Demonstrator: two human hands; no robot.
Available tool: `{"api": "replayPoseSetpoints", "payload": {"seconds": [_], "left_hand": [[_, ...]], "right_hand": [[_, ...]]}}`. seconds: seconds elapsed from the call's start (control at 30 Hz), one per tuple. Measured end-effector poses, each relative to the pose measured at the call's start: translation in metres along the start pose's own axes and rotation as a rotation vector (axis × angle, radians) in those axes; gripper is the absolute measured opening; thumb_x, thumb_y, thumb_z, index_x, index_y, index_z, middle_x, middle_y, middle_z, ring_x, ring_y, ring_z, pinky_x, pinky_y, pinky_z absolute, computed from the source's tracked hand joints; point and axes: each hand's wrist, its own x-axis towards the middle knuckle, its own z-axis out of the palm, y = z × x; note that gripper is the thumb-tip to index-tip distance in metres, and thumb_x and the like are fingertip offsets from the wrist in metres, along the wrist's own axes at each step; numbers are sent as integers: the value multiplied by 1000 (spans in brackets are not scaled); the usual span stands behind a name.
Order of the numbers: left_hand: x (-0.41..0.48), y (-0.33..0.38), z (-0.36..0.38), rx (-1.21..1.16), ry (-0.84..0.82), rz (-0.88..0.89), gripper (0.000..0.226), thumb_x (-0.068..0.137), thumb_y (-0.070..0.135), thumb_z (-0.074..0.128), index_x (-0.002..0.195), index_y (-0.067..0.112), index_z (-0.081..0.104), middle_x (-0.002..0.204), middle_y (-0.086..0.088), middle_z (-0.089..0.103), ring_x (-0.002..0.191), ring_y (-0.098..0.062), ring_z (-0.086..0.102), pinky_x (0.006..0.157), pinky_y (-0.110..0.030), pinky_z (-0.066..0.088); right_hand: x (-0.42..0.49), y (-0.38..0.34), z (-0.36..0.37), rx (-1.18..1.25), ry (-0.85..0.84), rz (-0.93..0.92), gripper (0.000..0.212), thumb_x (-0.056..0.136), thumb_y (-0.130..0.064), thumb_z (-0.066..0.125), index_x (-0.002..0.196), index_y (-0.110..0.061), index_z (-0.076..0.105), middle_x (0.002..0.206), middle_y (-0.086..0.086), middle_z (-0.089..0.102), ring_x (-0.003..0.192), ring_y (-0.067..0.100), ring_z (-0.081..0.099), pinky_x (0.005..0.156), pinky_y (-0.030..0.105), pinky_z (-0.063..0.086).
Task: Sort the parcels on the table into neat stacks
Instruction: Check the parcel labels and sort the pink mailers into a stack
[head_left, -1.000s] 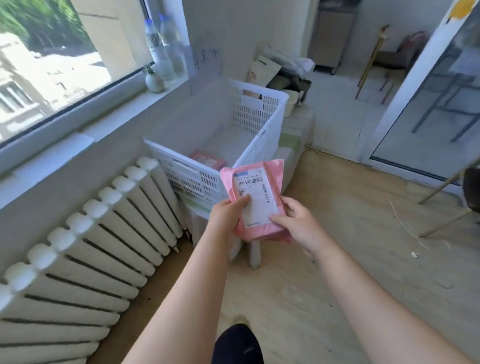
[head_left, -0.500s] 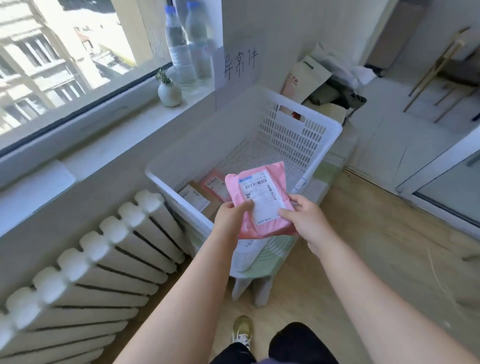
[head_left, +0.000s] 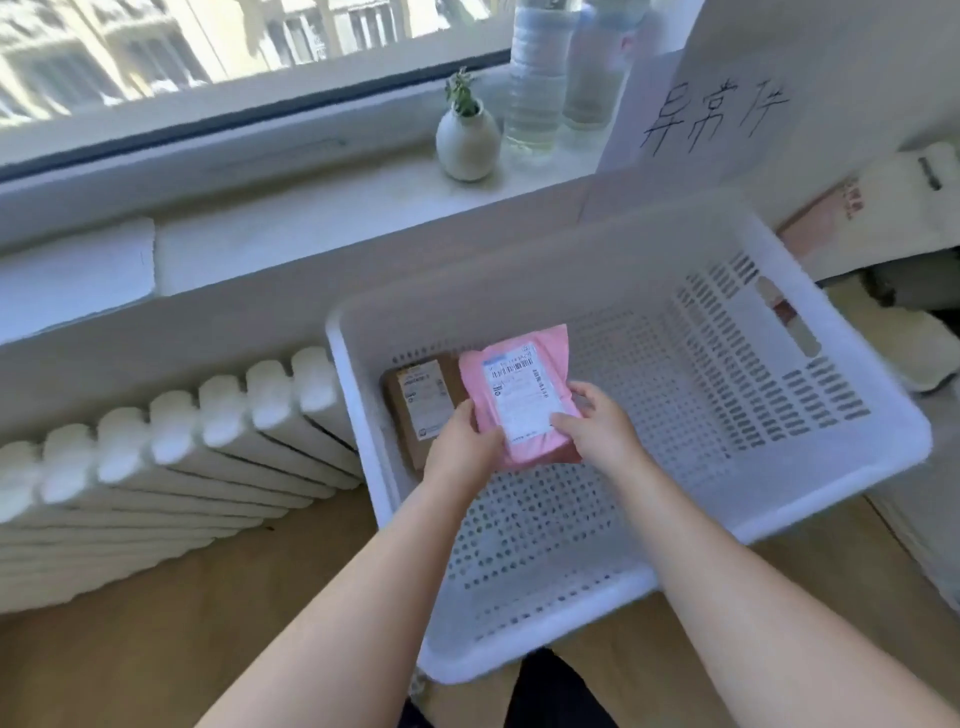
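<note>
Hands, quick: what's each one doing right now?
Left hand: holds the pink parcel by its left edge.
Right hand: holds the same parcel by its right edge.

Bare forearms (head_left: 363, 597), short-sleeved or sleeveless, dark trousers (head_left: 550, 693)

window (head_left: 208, 47) bright daylight | white sill (head_left: 311, 218) with small vase (head_left: 467, 143), two bottles (head_left: 537, 78) | white radiator (head_left: 182, 457) below | wooden floor (head_left: 208, 623) | handwritten paper sign (head_left: 717, 114) on wall
</note>
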Motion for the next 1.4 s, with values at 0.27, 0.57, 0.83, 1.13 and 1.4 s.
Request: {"api": "replayPoseSetpoints", "payload": {"seconds": [0.27, 0.57, 0.83, 1.13, 1.4], "left_hand": [[73, -38, 39, 389, 49, -114, 31, 95, 11, 40, 121, 16, 55, 137, -10, 53, 114, -31, 56, 91, -43, 52], [120, -62, 51, 615, -134, -167, 70, 99, 6, 36, 160, 23, 4, 167, -2, -11, 153, -29, -10, 123, -47, 16], [132, -80, 57, 652, -169, -189, 98, 84, -14, 37, 158, 30, -10, 165, 2, -20, 152, -27, -16, 119, -46, 29], [122, -70, 51, 665, -172, -217, 97, 83, -14, 36, 159, 31, -5, 165, 3, -19, 153, -24, -10, 116, -47, 35], [67, -23, 22, 809, 42, -77, 90, 87, -1, 51, 159, 20, 2, 166, -7, -9, 153, -29, -2, 123, -48, 14]], "right_hand": [[120, 23, 6, -287, -200, -72, 65, 95, 2, 53, 153, -23, 36, 156, 1, 40, 142, 20, 38, 105, 22, 30], [191, 73, 46, -724, -373, -86, 74, 96, -15, 56, 155, -43, 20, 152, 11, 40, 124, 29, 52, 90, 29, 45], [215, 85, 64, -1082, -436, -29, 72, 100, -36, 44, 154, -51, 0, 155, 14, 36, 119, 34, 55, 73, 29, 43], [201, 73, 57, -1147, -423, -77, 76, 100, -33, 49, 153, -53, -3, 163, 10, 17, 118, 29, 55, 69, 30, 42], [145, 28, 40, -1028, -315, -172, 69, 101, -29, 47, 158, -34, 10, 158, 15, 28, 132, 37, 45, 104, 43, 45]]}}
